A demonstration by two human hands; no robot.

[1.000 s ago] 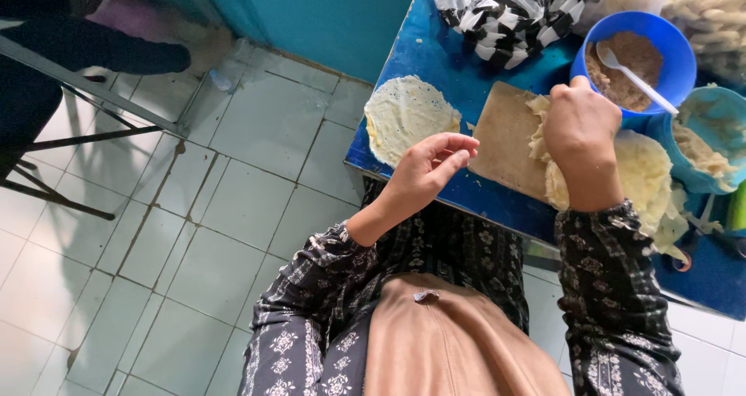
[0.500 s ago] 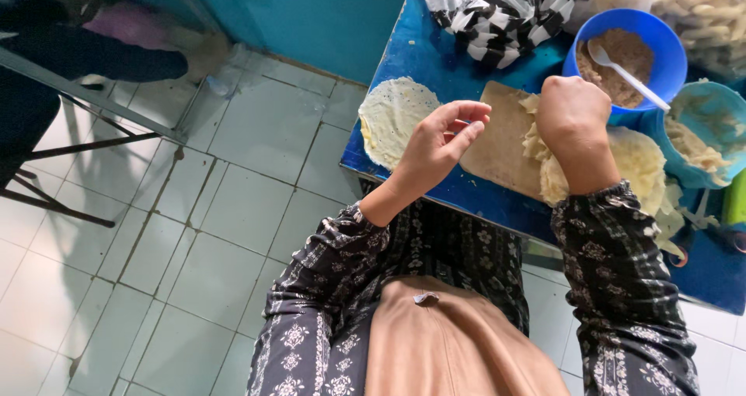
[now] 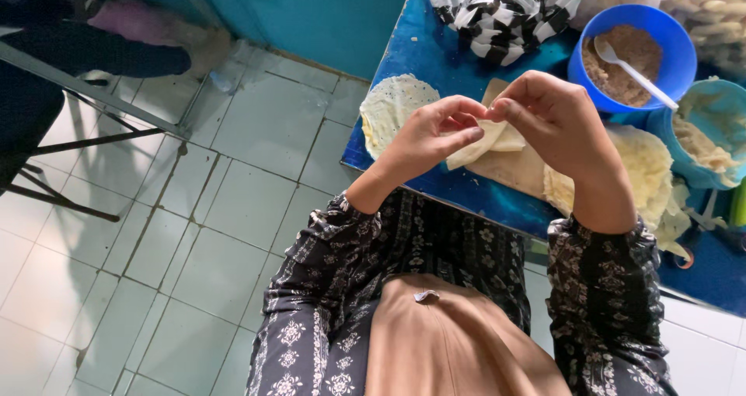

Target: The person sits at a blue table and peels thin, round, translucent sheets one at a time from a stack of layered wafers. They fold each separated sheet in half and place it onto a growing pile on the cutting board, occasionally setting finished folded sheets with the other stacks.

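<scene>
Both hands have come together since a moment ago: the left hand (image 3: 435, 136), which hovered open beside the board, now meets the right hand (image 3: 556, 124) above the wooden board (image 3: 513, 170), and a pale thin wrapper (image 3: 486, 141) hangs pinched between them. Each hand's fingers are closed narrowly on its upper edge, thumbs against forefingers. It looks very light, limp and soft, drooping in a fold under its own weight, and probably tears easily, so a gentle hold along the edge with both hands suits it better than one tight pinch. On the blue worktop (image 3: 412, 62) lie another round wrapper (image 3: 388, 104), a stack of wrappers (image 3: 649, 167) and a blue bowl (image 3: 676, 34) of brown filling with a white spoon (image 3: 633, 72).
</scene>
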